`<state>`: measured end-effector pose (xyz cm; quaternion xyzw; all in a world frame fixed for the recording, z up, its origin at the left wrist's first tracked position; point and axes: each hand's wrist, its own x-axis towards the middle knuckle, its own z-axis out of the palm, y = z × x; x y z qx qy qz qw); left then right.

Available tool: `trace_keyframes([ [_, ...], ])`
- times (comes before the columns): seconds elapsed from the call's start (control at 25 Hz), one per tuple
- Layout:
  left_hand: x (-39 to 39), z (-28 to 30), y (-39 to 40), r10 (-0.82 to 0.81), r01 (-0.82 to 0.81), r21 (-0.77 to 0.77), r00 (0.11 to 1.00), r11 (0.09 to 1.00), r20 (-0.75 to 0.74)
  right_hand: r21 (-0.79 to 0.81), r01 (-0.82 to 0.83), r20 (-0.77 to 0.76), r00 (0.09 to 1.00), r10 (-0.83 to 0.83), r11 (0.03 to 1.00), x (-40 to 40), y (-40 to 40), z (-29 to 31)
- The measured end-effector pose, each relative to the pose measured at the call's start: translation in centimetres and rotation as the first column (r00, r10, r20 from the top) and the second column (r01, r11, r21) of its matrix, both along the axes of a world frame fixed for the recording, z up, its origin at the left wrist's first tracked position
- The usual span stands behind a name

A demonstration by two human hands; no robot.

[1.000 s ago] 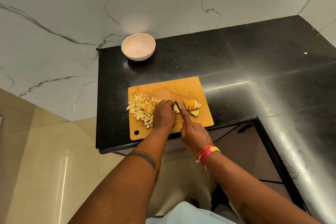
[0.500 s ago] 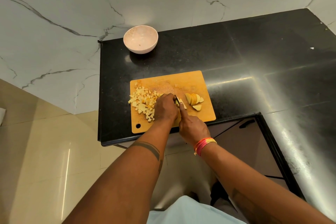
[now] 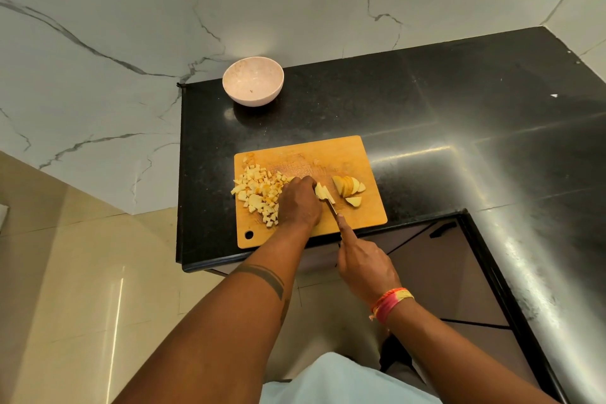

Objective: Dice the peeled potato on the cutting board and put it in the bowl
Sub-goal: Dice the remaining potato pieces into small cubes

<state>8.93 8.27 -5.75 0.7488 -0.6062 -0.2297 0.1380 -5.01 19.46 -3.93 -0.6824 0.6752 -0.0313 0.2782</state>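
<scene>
Home kitchen. Polished black granite surface turns corner in L shape, marble-look wall panels with grey veins behind it. Brown cabinet fronts with dark handle under surface. Glossy beige floor tiles below. Wooden cutting board carries diced potato and slices; pale bowl near wall.

Dicing potato on a cutting board

Left hand pins potato strips while right hand grips the knife; diced pieces lie left of the left hand, slices to its right, bowl beyond on the counter.
</scene>
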Motion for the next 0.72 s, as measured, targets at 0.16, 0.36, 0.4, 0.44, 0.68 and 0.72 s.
trace_keyframes([
  [0.16, -0.8, 0.6, 0.2, -0.084, 0.08, 0.056, 0.994, 0.995, 0.073, -0.048, 0.111, 0.089, 0.99, -0.107, 0.993, -0.7, -1.0, 0.3],
  [0.36, -1.6, 0.1, -0.5, -0.124, 0.117, 0.047, 0.975, 0.992, 0.185, -0.072, 0.129, 0.122, 0.985, -0.12, 0.989, -0.3, -2.7, 0.5],
  [0.4, -1.7, 0.2, -0.6, -0.125, 0.118, 0.051, 0.975, 0.992, 0.185, -0.077, 0.126, 0.123, 0.986, -0.116, 0.989, -0.3, -2.8, 0.6],
  [0.44, -1.8, 0.2, -0.8, -0.125, 0.118, 0.052, 0.975, 0.992, 0.183, -0.08, 0.123, 0.123, 0.986, -0.113, 0.989, -0.3, -2.9, 0.6],
  [0.68, 0.0, 0.2, -1.0, -0.372, 0.379, -0.017, 0.915, 0.925, 0.154, -0.071, 0.121, 0.134, 0.985, -0.11, 0.99, -0.2, -2.7, 0.6],
  [0.72, 0.6, 0.1, -1.0, -0.387, 0.395, -0.027, 0.909, 0.918, 0.155, -0.068, 0.121, 0.132, 0.985, -0.111, 0.99, -0.2, -2.8, 0.4],
])
